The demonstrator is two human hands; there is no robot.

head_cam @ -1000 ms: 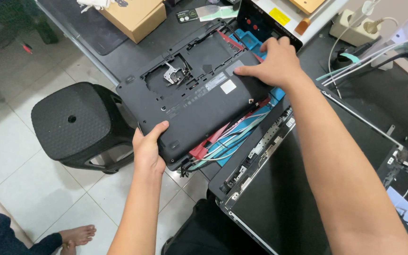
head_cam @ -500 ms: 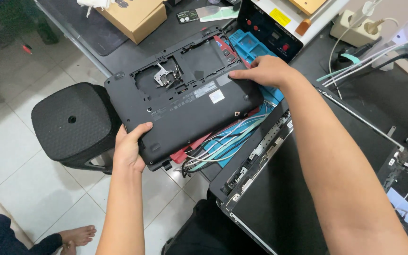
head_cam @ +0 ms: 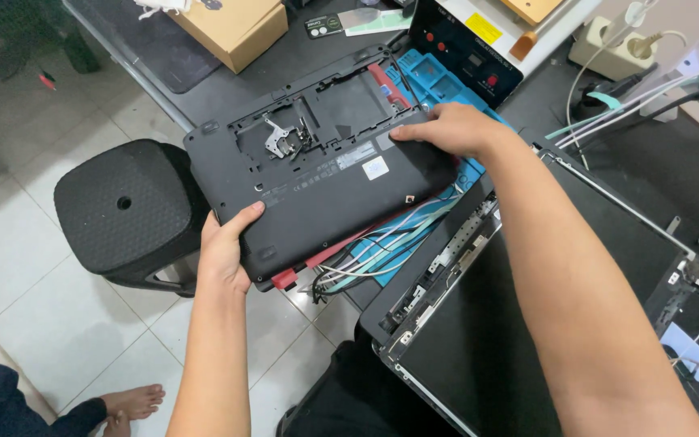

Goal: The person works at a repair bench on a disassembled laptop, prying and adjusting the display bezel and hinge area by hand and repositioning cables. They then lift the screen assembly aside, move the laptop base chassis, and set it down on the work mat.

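Note:
A black laptop bottom case (head_cam: pixel 317 174) lies underside up, hanging over the desk's near edge, with an open bay and a small metal bracket in it. My left hand (head_cam: pixel 226 251) grips its near left corner from below, thumb on top. My right hand (head_cam: pixel 446 129) presses flat on its right end. Under the case show a red part, a bundle of blue and white cables (head_cam: pixel 382 243) and a blue mat (head_cam: pixel 438 85).
A black laptop screen lid (head_cam: pixel 487 324) lies on my lap side at the right. A black stool (head_cam: pixel 123 206) stands on the tiled floor at left. A cardboard box (head_cam: pixel 232 28), a black device with red buttons (head_cam: pixel 467 44) and a power strip (head_cam: pixel 608 48) sit behind. Someone's bare foot (head_cam: pixel 131 400) shows bottom left.
Both hands have carried the laptop case to the left and slightly toward me. My left hand moved left with its corner, and more of the blue mat shows behind.

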